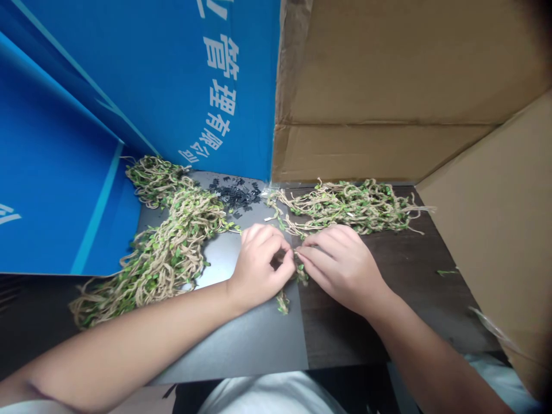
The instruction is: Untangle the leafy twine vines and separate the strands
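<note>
My left hand [263, 263] is closed in a pinch on a piece of leafy twine [302, 275] at the middle of the table. Close on its right, my right hand [340, 265] has its fingers pressed together at the same twine. The twine hangs between and below the fingertips, with another leafy end [282, 302] under my left hand. To the left lies a large heap of leafy twine [166, 253]. Beyond my right hand a second bundle of leafy twine [362, 207] lies along the cardboard.
Small black pieces [237, 194] are scattered at the back of a grey sheet [241, 351] on the dark table [414, 287]. A blue panel [142, 75] stands at the left and back, cardboard [388, 75] at the back and right. A green scrap [447, 272] lies at the right.
</note>
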A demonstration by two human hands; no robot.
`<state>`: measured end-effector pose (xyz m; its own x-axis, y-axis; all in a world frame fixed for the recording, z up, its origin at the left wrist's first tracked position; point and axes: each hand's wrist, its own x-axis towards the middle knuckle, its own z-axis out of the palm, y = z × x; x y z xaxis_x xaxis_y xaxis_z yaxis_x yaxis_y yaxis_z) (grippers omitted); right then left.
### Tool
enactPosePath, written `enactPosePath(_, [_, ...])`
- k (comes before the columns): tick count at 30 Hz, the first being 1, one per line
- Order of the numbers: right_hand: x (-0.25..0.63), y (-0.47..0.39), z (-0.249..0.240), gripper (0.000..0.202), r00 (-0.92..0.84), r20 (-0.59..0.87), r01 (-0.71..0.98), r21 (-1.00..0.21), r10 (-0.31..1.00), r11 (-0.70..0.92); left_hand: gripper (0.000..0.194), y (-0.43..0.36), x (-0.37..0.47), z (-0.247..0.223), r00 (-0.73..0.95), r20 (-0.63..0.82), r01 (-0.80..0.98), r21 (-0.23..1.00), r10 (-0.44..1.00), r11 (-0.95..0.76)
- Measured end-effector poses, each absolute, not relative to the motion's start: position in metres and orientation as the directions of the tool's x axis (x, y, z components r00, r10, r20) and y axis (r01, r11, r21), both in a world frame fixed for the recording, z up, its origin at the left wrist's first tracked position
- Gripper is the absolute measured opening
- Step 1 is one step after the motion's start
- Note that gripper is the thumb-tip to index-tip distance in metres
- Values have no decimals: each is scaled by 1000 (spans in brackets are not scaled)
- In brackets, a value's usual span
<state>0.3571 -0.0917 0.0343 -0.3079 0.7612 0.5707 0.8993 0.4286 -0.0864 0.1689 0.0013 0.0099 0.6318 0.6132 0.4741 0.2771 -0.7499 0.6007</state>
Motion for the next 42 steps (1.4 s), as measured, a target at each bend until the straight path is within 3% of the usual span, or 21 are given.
enactPosePath(8, [355,-94,33,8,-279,617,898,-103,736,427,12,3,171,9,626,428,283,654,651,-702])
enactPosePath(12, [354,-94,30,7,-216,631,896,-176,745,409,10,4,171,9,623,408,264,694,668,-670])
enactPosePath(14, [353,-94,29,8,-169,627,873,-263,760,411,9,5,171,9,621,409,250,704,668,-664])
enactPosePath(19, [351,-90,29,10,8,547,685,-613,837,394,9,5,172,11,615,441,187,723,653,-665])
enactPosePath(21, [351,-88,28,10,35,509,641,-672,860,371,10,5,172,11,617,451,172,722,644,-670])
enactPosePath(23, [353,-87,26,8,23,529,678,-632,848,376,10,6,172,11,616,458,168,719,641,-674])
enactPosePath(28, [358,-89,24,16,-176,594,845,-317,785,430,11,6,172,9,621,454,169,718,639,-675])
enactPosePath(31, [361,-90,25,9,-224,585,852,-272,780,448,11,6,172,9,630,449,176,712,634,-679])
enactPosePath(35, [361,-88,26,11,-158,552,794,-422,819,438,11,6,172,8,630,437,181,721,642,-669])
enactPosePath(39, [361,-88,28,11,-85,482,622,-658,872,425,10,7,172,7,627,443,161,732,642,-662])
enactPosePath(42, [362,-89,28,9,-83,419,512,-761,904,400,9,7,171,7,626,453,144,733,635,-665])
